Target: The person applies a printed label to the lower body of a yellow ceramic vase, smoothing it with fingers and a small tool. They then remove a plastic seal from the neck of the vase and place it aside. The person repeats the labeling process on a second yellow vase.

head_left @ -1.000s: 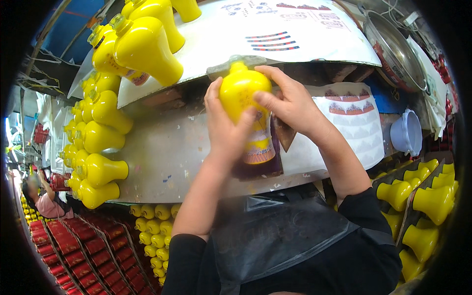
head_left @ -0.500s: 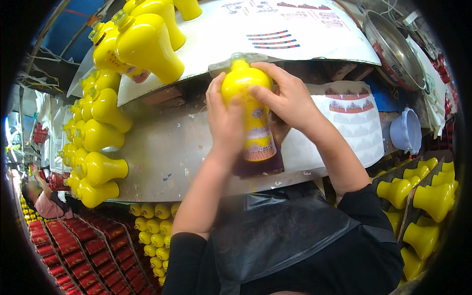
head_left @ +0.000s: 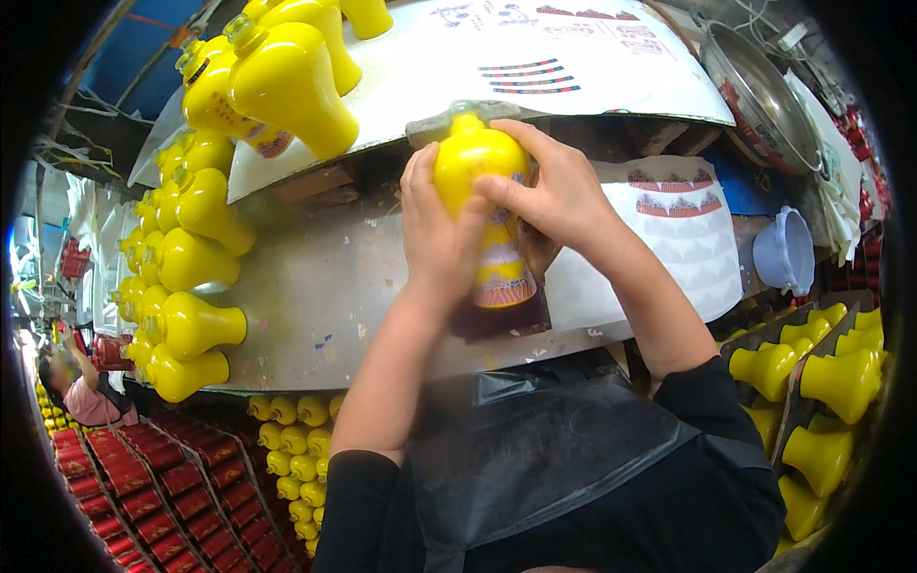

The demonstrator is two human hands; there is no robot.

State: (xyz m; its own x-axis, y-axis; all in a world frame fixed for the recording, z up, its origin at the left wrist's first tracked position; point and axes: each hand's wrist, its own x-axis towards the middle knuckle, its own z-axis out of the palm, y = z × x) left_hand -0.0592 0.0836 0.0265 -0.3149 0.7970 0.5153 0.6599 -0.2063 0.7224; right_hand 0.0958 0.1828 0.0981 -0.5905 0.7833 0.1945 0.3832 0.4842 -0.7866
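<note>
A glossy yellow bottle [head_left: 473, 158] lies between my hands with its glass neck pointing away from me. Printed decals in purple and red, including a patterned band, run along its lower body. My left hand [head_left: 439, 229] wraps the bottle's left side, its thumb on the front. From the right, my right hand [head_left: 564, 196] grips the bottle, thumb laid across its upper body and fingers partly hidden behind it. Beneath the bottle is a dark maroon support [head_left: 511, 322]. The neck rests against a grey folded pad [head_left: 428, 128].
Yellow bottles [head_left: 196, 325] line the table's left side. Decal sheets lie on the raised white board [head_left: 640, 91] and on white paper [head_left: 669, 258] at right. A light-blue bucket [head_left: 785, 250] and metal basin [head_left: 764, 95] stand right. Racked bottles [head_left: 841, 382] sit lower right; another person [head_left: 84, 392] works far left.
Both thumbs have shifted slightly on the bottle: the left one upward, the right one a little to the left. The bottle stays in nearly the same place.
</note>
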